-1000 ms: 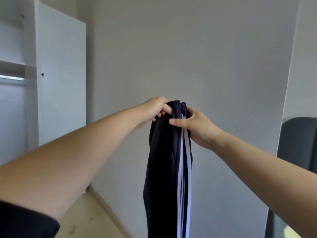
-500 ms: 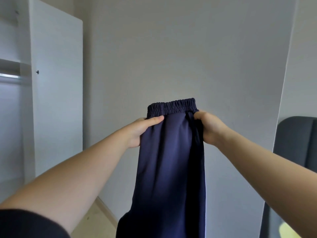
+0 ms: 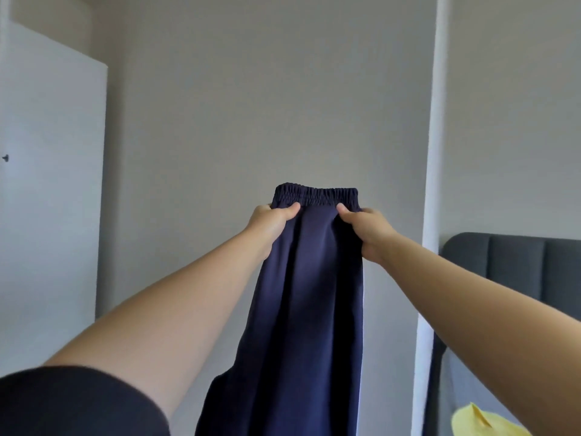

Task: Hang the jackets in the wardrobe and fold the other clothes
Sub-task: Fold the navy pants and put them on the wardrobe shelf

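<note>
The navy trousers hang in the air in front of a grey wall, held up at arm's length with the elastic waistband on top and spread flat between the two hands. The cloth drops straight down out of the bottom of the view, and a thin white stripe runs along its right edge.

The left hand has a closed grip on the left side just below the waistband, thumb laid across the front of the cloth, the other fingers hidden behind it. The right hand has the same closed grip on the right side, thumb in front and pointing inward. Both arms are bare and stretched forward; a dark sleeve shows at the lower left.

A white wardrobe door stands at the left with a small dark knob. At the right there is a grey padded headboard, and below it a yellow garment.
</note>
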Demonstrator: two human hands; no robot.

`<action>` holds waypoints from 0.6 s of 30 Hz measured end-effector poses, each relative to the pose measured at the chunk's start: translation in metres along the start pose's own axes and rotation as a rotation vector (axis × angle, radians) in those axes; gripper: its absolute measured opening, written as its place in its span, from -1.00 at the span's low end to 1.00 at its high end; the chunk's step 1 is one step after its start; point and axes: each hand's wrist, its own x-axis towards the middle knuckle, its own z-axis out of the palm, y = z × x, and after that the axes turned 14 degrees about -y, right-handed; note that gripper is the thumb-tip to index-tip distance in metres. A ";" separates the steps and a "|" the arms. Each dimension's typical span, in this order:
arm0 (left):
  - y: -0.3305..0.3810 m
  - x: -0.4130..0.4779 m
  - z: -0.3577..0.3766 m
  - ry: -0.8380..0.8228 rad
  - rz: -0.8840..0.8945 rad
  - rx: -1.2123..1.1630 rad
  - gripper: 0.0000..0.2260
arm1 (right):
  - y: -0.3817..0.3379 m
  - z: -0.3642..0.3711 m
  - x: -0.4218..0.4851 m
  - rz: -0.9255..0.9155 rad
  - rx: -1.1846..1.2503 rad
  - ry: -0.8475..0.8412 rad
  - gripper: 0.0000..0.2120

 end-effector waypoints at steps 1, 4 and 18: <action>0.015 0.003 0.009 0.036 0.034 0.034 -0.74 | -0.014 -0.007 -0.004 -0.037 -0.032 0.027 -0.83; 0.073 0.005 0.030 0.089 0.141 0.090 -0.85 | -0.074 -0.030 -0.019 -0.163 -0.180 0.092 -0.91; 0.273 -0.043 0.174 -0.183 0.425 -0.025 -0.51 | -0.304 -0.130 -0.155 -0.448 -0.312 0.375 -0.55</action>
